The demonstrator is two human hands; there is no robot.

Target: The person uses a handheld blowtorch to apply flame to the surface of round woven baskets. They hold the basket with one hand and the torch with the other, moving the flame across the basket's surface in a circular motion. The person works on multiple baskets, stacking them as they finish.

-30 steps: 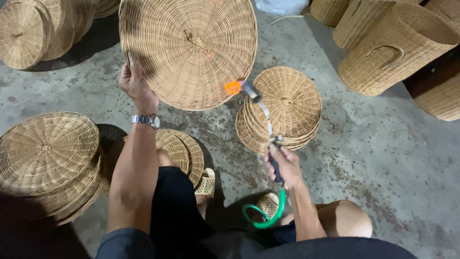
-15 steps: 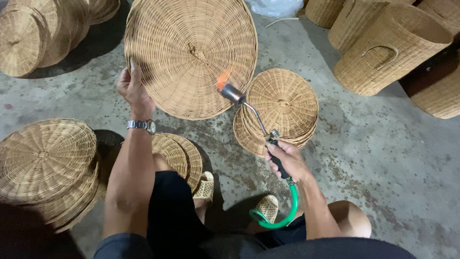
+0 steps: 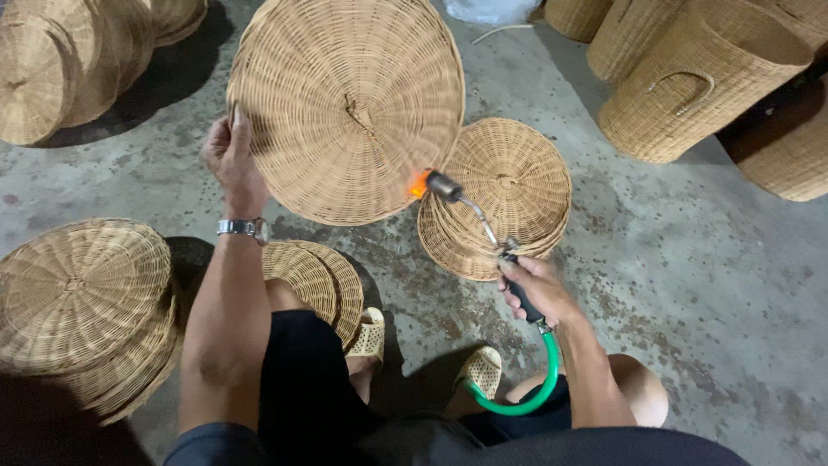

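Woven tray (image 3: 345, 103) held tilted by left hand (image 3: 231, 160), fingers clamped on its left rim. Right hand (image 3: 530, 289), fist closed around gas torch (image 3: 483, 229), directs flame at lower-right rim.

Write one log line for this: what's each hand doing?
left hand: holds big woven disc by rim | right hand: grips torch | flame: at disc's lower edge | green hose: trails back

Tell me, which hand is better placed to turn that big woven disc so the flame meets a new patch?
Probably the left hand: its fingers already grip the big woven disc at its edge. The right hand is busy holding the torch.
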